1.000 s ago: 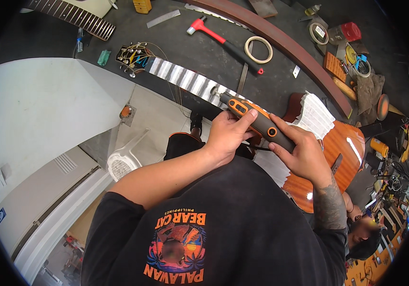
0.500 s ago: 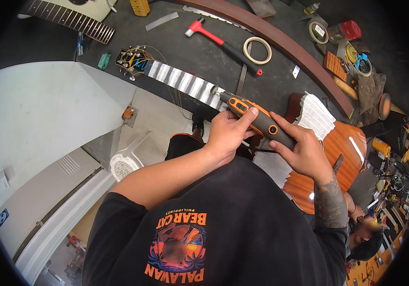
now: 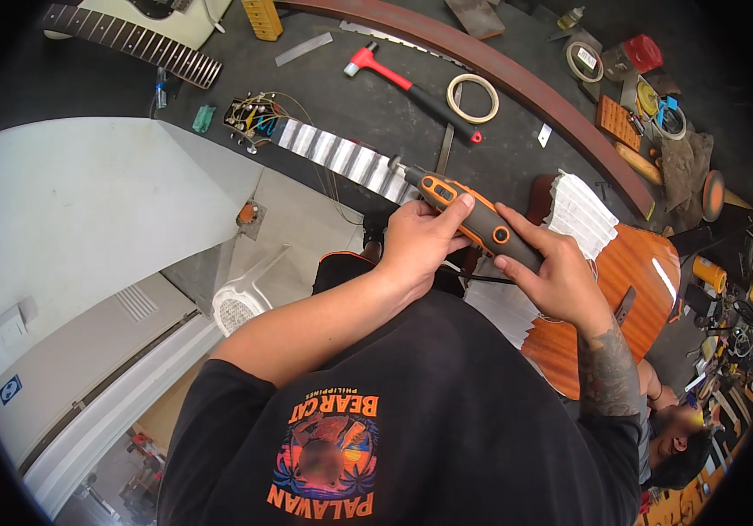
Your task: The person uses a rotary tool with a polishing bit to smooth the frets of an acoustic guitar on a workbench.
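Both my hands hold a grey and orange rotary tool (image 3: pixel 480 216) over a guitar's neck. My left hand (image 3: pixel 423 238) wraps its front part, the thumb on top near the switch. At the rear end, my right hand (image 3: pixel 559 270) grips the body between thumb and fingers. A small round bit (image 3: pixel 396 164) at the tool's tip is above the taped fretboard (image 3: pixel 341 156); whether it touches cannot be told. White tape strips cover the fretboard and part of the orange-brown guitar body (image 3: pixel 609 302). Strings hang loose at the headstock (image 3: pixel 252 119).
On the dark workbench lie a red and black mallet (image 3: pixel 411 89), a tape roll (image 3: pixel 473 97) and a steel ruler (image 3: pixel 303 49). Another guitar neck (image 3: pixel 131 46) is at the far left. A curved brown rail (image 3: pixel 517 96) crosses behind. Another person (image 3: pixel 676 430) is at lower right.
The view has shifted slightly, so the bench things sit a little further right and lower. My grip on the rotary tool looks the same.
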Tool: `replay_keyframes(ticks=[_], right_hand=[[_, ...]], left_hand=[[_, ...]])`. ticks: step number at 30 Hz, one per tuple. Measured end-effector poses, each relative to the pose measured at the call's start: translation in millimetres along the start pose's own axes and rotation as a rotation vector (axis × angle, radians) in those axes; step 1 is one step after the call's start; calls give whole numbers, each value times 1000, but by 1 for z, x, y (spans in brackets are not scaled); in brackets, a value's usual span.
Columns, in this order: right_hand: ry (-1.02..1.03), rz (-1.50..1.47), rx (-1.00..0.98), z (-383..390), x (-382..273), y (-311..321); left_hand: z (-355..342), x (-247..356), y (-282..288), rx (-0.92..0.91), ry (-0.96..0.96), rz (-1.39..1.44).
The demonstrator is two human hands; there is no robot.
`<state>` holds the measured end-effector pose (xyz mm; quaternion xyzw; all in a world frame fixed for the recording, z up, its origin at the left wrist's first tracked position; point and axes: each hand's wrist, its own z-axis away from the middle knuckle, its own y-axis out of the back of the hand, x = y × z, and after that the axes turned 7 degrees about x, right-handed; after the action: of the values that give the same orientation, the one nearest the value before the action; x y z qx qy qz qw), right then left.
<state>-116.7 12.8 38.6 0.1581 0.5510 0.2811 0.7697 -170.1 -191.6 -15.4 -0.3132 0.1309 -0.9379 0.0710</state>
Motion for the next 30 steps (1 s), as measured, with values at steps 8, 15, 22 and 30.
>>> replay_keyframes(ticks=[8, 15, 22, 30], right_hand=[[228, 125, 85, 36, 8, -17], [198, 229, 97, 48, 3, -25], [184, 255, 131, 54, -7, -28], [129, 304, 136, 55, -18, -33]], left_hand=[[27, -34, 21, -79, -18, 127], [26, -47, 29, -127, 17, 176], [23, -52, 31, -171, 0, 198], [18, -50, 36, -218, 23, 221]])
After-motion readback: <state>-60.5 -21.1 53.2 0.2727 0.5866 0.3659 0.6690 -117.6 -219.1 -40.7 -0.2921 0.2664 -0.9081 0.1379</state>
